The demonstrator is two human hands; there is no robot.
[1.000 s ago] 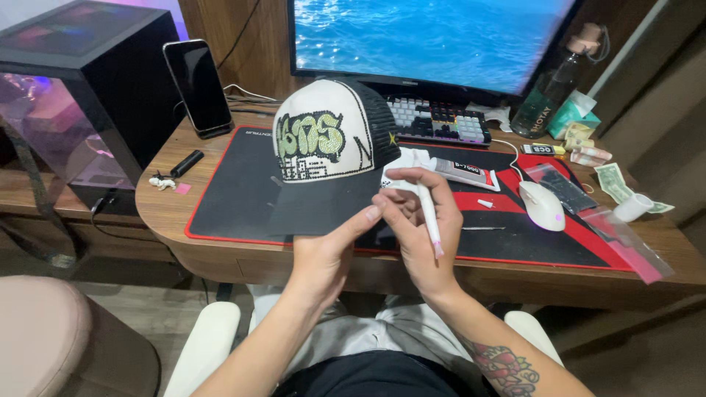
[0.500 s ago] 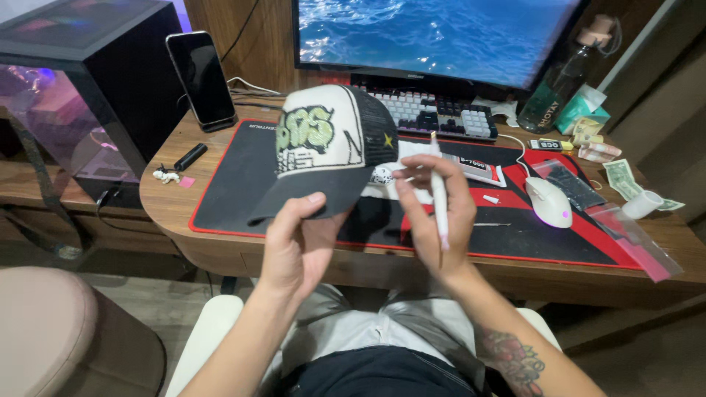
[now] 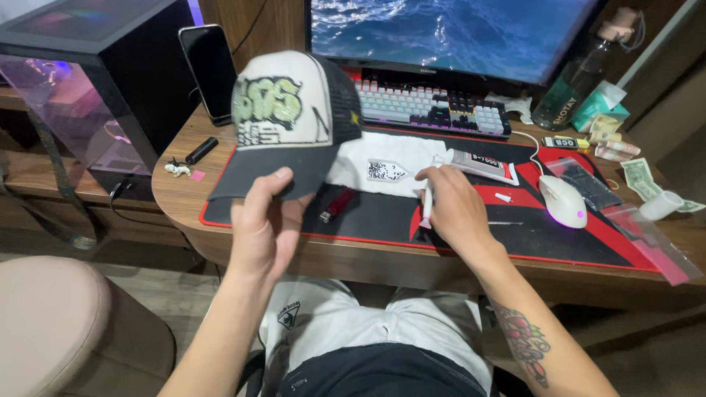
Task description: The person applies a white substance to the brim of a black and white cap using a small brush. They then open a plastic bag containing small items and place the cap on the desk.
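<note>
Home gaming desk.
Monitor [image 3: 456, 37] at twelve o'clock, glowing computer tower [image 3: 88, 81] at ten, keyboard [image 3: 430, 109], mouse [image 3: 562, 200], wooden desk [image 3: 184, 198].

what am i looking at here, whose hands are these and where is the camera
The camera sits on a person's head and looks down, so the two bare arms reaching up from the bottom are that person's own. The left hand holds a cream and black mesh-backed cap by its dark brim, lifted above the desk. The right hand grips a thin white pen-like tool, tip down. Below them a black and red desk mat covers a wooden desk. On the mat lie a white cloth, a red lighter and a white computer mouse; a white and black keyboard sits behind.
</note>
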